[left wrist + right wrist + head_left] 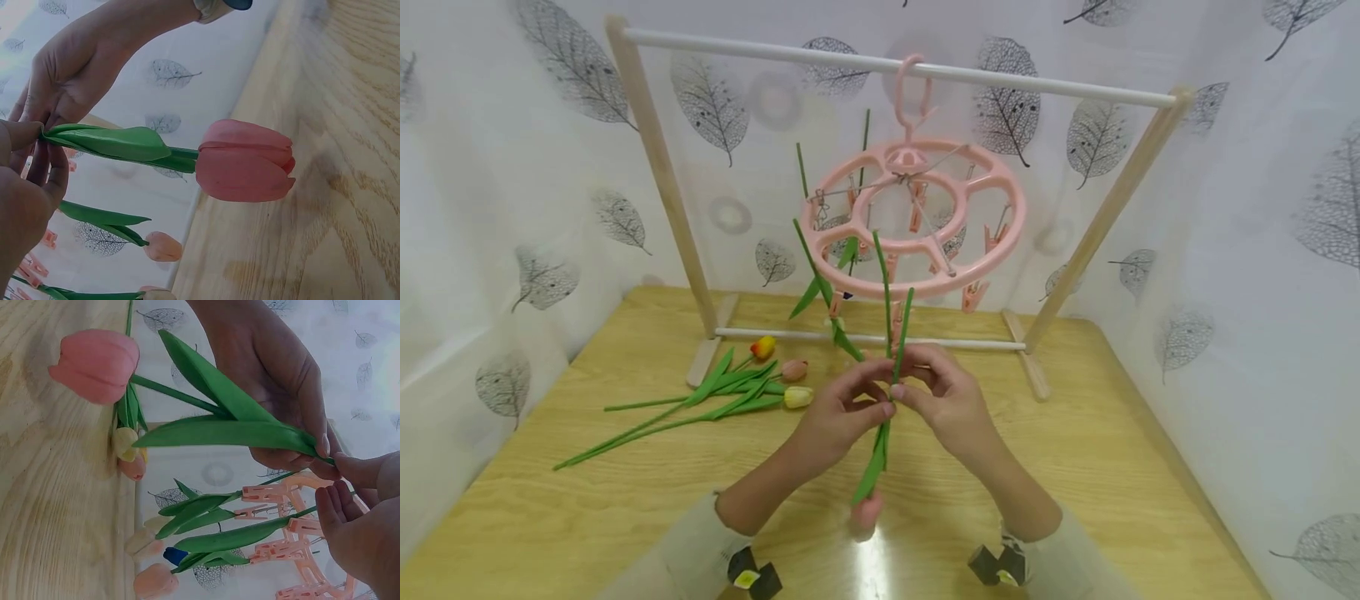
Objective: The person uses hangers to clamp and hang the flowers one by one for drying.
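An artificial pink tulip (244, 161) hangs head down between my hands, its green stem pointing up. My left hand (838, 412) pinches the stem near the base of the leaves. Just beside it, my right hand (951, 404) also pinches the stem with thumb and fingers. Behind them a round pink clip hanger (1000, 271) hangs by its hook. Several tulips dangle head down from its clips; in the right wrist view, a pale peach tulip (155, 581) and a blue tulip (176, 556) show. A bare clip (973, 296) hangs at the hanger's right.
The hanger hooks over the white bar (760, 52) of a wooden stand, whose legs (666, 179) rest on the wood-grain table (1075, 467). Left of my hands lie a yellow tulip (798, 397), a pink tulip (793, 371) and a red-orange tulip (763, 347). A leaf-print curtain (1247, 208) surrounds the table.
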Demonstrator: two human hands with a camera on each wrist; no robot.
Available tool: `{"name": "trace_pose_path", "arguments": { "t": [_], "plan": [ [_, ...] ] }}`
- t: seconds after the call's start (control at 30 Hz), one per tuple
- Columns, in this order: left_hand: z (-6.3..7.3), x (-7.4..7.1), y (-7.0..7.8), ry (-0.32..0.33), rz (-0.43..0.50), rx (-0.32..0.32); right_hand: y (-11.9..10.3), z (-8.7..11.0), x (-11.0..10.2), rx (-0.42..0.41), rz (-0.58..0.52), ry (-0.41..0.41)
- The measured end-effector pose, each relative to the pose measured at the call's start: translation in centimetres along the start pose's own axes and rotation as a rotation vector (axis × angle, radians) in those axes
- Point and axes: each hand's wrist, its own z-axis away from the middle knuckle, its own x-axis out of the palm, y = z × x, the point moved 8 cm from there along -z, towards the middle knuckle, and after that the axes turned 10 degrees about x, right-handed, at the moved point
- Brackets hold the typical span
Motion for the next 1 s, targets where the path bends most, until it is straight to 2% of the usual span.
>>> {"name": "trace_pose_path", "arguments": {
  "t": [0.1, 0.2, 0.33, 0.4, 0.47, 0.63, 0.7, 0.83, 1.0],
  "plan": [
    [0.0, -0.3, 0.0, 0.001, -0.012, -0.009, -0.4, 0.0, -1.0, -0.021, 0.033, 0.026],
    [-0.2, -0.5, 0.2, 0.01, -0.005, -0.006, -1.3, 0.1, -3.2, -0.049, 0.031, 0.091],
    [-0.4, -0.8, 0.4, 0.021, 0.024, 0.005, -3.4, 0.3, -6.5, -0.159, 0.027, 0.191],
    [-0.4, -0.9, 0.4, 0.023, 0.031, 0.007, -4.2, 0.4, -7.3, -0.213, 0.052, 0.223],
    [-0.3, -1.0, 0.3, 0.026, 0.026, 0.007, -4.4, 0.4, -7.1, -0.211, 0.076, 0.213],
    [0.0, -0.7, 0.0, 0.011, 0.013, 0.018, -2.8, -0.2, -4.1, -0.058, 0.051, 0.085],
    [0.2, -0.4, -0.1, -0.001, 0.018, 0.029, -2.4, -0.4, -3.0, -0.021, 0.027, 0.064],
    [0.3, 0.2, -0.1, -0.008, 0.037, 0.038, -2.7, -0.8, -2.0, -0.018, -0.002, 0.086],
    [0.3, 0.5, 0.1, -0.013, 0.027, 0.033, -3.2, -0.9, -2.0, -0.023, 0.0, 0.145]
  ]
}}
